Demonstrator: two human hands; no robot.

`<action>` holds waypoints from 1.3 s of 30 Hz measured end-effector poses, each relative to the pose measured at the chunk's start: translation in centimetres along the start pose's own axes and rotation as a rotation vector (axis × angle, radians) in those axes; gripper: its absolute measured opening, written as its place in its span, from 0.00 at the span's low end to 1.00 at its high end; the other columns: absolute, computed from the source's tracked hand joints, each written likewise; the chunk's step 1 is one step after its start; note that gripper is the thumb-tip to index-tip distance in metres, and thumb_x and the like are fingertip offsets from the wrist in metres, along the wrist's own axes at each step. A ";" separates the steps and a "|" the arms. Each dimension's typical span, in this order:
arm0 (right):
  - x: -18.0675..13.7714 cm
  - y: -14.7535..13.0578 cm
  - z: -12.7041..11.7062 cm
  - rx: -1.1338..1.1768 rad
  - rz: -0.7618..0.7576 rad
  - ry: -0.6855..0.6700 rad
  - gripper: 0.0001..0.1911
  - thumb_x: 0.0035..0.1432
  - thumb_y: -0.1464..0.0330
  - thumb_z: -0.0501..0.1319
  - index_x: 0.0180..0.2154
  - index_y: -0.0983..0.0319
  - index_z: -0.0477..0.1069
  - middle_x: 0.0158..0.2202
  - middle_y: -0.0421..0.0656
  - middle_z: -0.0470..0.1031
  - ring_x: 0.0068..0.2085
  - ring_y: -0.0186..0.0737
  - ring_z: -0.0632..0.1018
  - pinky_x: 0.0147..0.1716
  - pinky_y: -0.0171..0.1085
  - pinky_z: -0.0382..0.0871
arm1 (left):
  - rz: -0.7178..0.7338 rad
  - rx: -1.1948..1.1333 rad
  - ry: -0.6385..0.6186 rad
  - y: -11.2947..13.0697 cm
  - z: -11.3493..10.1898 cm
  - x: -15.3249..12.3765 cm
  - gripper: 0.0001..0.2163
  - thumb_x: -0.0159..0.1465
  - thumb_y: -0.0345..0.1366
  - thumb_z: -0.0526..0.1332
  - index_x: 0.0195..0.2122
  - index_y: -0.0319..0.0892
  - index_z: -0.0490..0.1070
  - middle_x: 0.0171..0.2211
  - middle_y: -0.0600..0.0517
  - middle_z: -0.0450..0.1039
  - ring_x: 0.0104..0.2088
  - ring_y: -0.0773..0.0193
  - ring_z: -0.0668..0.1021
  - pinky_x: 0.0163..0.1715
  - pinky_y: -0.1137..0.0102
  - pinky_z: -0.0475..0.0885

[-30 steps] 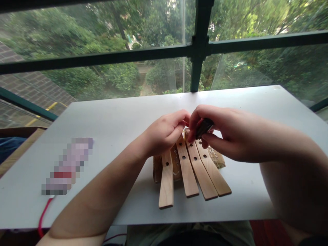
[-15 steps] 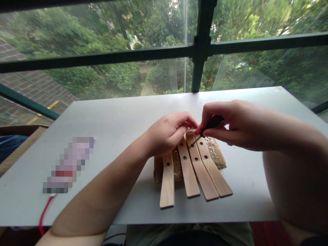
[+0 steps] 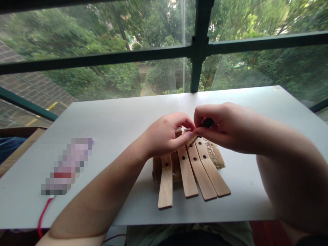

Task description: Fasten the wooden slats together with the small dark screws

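Note:
My right hand [image 3: 217,124] is closed round the dark handle of a screwdriver [image 3: 208,122]. Its thin shaft slants down to a dark screw hole in one of several pale wooden slats [image 3: 205,179]. These slats fan out toward me, lying on a brown, tape-wrapped block [image 3: 216,153]. My left hand [image 3: 167,135] bends over the far part of the slats, thumb and forefinger drawn together close to the shaft and my right fingertips. What those left fingertips pinch, if anything, is hidden. Dark round screw holes show on each slat.
A white table [image 3: 110,123] carries the work. A pixelated pinkish object [image 3: 69,164] with a red cord [image 3: 44,213] lies at left. Beyond the table is a green-framed window [image 3: 198,48]. A cardboard box [image 3: 23,150] stands past the left edge.
My right fingers have curled further round the screwdriver handle, and that hand has shifted slightly left. My left thumb has moved right and up, toward the shaft. The slats stay in place.

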State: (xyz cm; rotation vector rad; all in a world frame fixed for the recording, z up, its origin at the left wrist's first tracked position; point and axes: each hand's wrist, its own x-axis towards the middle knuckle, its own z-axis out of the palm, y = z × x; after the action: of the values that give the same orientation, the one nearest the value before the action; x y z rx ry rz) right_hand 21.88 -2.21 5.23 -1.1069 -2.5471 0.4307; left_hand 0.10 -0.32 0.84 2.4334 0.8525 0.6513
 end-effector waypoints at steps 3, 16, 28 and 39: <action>0.0 0.1 0.2 -0.015 0.026 0.015 0.05 0.62 0.64 0.59 0.35 0.59 0.67 0.30 0.38 0.74 0.28 0.34 0.71 0.26 0.35 0.60 | -0.010 0.001 0.008 0.0 0.1 0.0 0.07 0.65 0.37 0.59 0.42 0.41 0.73 0.41 0.49 0.77 0.41 0.63 0.77 0.43 0.68 0.72; -0.9 0.1 0.1 0.088 -0.036 -0.037 0.09 0.59 0.71 0.57 0.44 0.59 0.66 0.38 0.42 0.77 0.36 0.38 0.76 0.31 0.35 0.65 | -0.040 0.054 0.007 0.3 0.2 0.1 0.07 0.63 0.36 0.60 0.41 0.41 0.72 0.39 0.51 0.76 0.40 0.63 0.77 0.39 0.69 0.71; -0.8 -0.1 -0.5 -0.069 0.048 -0.036 0.08 0.60 0.60 0.62 0.35 0.57 0.68 0.26 0.36 0.74 0.24 0.32 0.69 0.22 0.33 0.56 | -0.043 0.044 0.008 0.2 0.4 0.0 0.09 0.62 0.38 0.63 0.42 0.42 0.73 0.41 0.51 0.76 0.41 0.62 0.78 0.42 0.68 0.72; -0.2 -1.2 0.0 -0.121 0.123 0.012 0.18 0.66 0.56 0.54 0.28 0.59 0.60 0.21 0.36 0.65 0.22 0.32 0.60 0.24 0.37 0.49 | -0.015 0.045 0.003 0.1 0.3 0.1 0.07 0.66 0.35 0.59 0.43 0.41 0.74 0.41 0.52 0.76 0.42 0.64 0.77 0.42 0.70 0.70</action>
State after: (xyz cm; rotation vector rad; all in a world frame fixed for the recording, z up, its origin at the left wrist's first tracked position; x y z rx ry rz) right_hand 21.25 -3.12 5.69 -1.3106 -2.5324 0.3020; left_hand 0.35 -0.43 0.69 2.4646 0.8944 0.6370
